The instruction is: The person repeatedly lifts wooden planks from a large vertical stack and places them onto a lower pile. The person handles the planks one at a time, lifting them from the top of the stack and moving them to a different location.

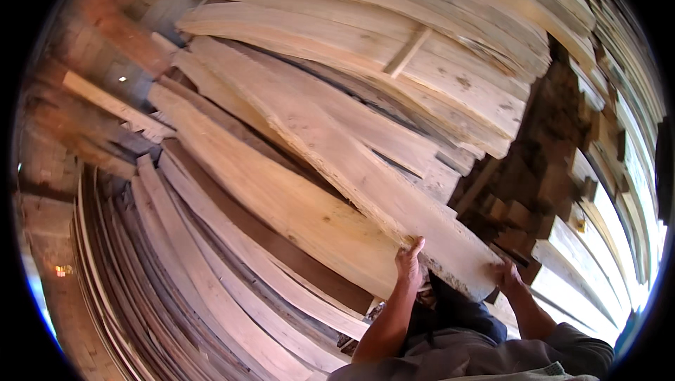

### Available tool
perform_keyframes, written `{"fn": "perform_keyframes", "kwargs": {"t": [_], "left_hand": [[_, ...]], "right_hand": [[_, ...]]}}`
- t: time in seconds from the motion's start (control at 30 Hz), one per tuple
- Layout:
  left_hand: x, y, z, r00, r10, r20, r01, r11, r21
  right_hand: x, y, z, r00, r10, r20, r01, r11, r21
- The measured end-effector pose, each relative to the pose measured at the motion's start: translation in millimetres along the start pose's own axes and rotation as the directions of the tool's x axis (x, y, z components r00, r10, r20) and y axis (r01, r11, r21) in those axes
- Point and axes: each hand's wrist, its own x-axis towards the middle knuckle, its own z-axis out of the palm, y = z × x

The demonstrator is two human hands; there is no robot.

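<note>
A long, pale wooden plank (337, 145) with rough edges runs from the far left down to my body. Its near end is gripped from both sides. My left hand (409, 260) is closed on the left edge, thumb lying on top and the other fingers hidden beneath. On the opposite edge my right hand (509, 275) is closed too, its fingers partly hidden by the wood. Left of the held plank lies a broad yellowish board (281, 202), and other boards lie under and beyond it.
Wide boards are stacked at the back (337, 22), with a short stick (408, 52) lying across them. Many narrow planks (162, 275) stand packed at the left. Dark gaps with wood offcuts (503, 209) and more lumber (590, 240) are at the right.
</note>
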Motion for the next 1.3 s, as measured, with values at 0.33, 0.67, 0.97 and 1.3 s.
{"fn": "perform_keyframes", "kwargs": {"t": [0.33,0.67,0.97,1.3], "left_hand": [[76,155,-15,0.985,0.137,0.108,-0.103,0.956,-0.275],[78,203,-16,0.945,0.286,0.161,-0.265,0.954,-0.141],[1,106,5,0.989,0.15,0.009,-0.15,0.983,0.102],[54,66,47,0.802,0.14,0.581,0.287,0.762,-0.58]], "right_hand": [[-73,-85,48,0.923,0.182,-0.338,-0.092,0.96,0.264],[-129,-107,78,0.914,0.11,-0.39,-0.044,0.984,0.175],[-181,-96,-32,0.867,0.041,-0.497,0.033,0.99,0.139],[-289,-82,-161,0.82,0.088,-0.566,-0.015,0.991,0.133]]}}
